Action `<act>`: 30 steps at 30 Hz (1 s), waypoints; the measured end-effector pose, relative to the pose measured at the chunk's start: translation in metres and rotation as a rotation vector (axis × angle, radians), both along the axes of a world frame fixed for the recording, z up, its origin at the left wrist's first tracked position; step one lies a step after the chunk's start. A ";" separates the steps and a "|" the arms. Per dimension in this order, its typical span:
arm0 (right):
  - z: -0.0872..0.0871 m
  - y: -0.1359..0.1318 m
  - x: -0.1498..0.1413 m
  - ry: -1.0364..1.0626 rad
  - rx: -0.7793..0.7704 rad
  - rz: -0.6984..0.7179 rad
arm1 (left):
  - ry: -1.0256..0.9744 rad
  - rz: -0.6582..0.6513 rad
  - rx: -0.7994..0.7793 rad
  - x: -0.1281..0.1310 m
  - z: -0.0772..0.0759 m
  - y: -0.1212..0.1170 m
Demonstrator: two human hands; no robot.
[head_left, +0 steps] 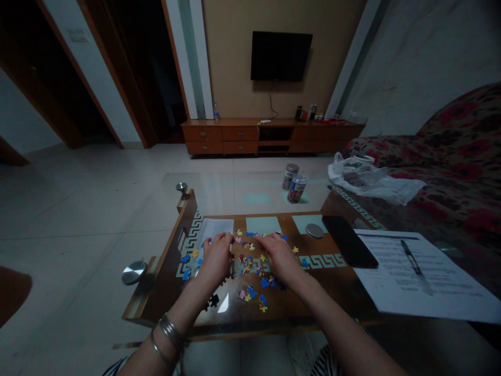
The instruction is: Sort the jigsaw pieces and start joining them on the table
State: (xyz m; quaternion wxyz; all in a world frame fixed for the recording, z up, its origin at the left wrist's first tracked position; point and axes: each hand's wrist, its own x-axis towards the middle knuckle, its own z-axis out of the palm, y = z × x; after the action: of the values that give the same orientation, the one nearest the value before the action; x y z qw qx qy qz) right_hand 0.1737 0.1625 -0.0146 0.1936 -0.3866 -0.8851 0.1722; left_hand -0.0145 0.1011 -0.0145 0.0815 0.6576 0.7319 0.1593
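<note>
Left hand (217,256) and right hand (277,257), whether pinching or spread cannot be told, flank loose puzzle pieces (247,268) strewn between and beyond them, no joined section discernible.

On the tabletop (344,297), puzzle pieces (247,267) lie at lower centre of the frame, a phone (348,243) right of them, then paper (438,284) under a pen (412,257); two cans (297,189) behind, a television (281,56) at upper centre

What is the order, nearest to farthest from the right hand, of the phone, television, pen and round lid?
From the right hand:
1. Round lid, just to its right.
2. Phone, farther right.
3. Pen, right again, on the papers.
4. Television, on the far wall.
</note>
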 end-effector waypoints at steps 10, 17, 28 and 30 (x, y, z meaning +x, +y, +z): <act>-0.009 0.019 -0.017 -0.038 0.000 -0.060 | 0.049 0.129 -0.008 -0.031 -0.007 0.000; -0.002 0.023 -0.002 -0.033 0.003 -0.127 | 0.052 0.113 0.003 -0.029 0.000 -0.003; -0.007 0.052 0.038 0.027 0.009 -0.207 | 0.037 0.080 0.022 -0.021 -0.002 -0.006; -0.010 0.054 0.045 0.020 0.016 -0.218 | 0.027 0.086 0.036 -0.021 0.002 -0.008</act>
State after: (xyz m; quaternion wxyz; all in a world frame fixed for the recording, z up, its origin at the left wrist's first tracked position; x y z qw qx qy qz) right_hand 0.2191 0.2168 -0.0250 0.2230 -0.4773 -0.8372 0.1467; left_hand -0.0352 0.0928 -0.0122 0.0529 0.6288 0.7576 0.1669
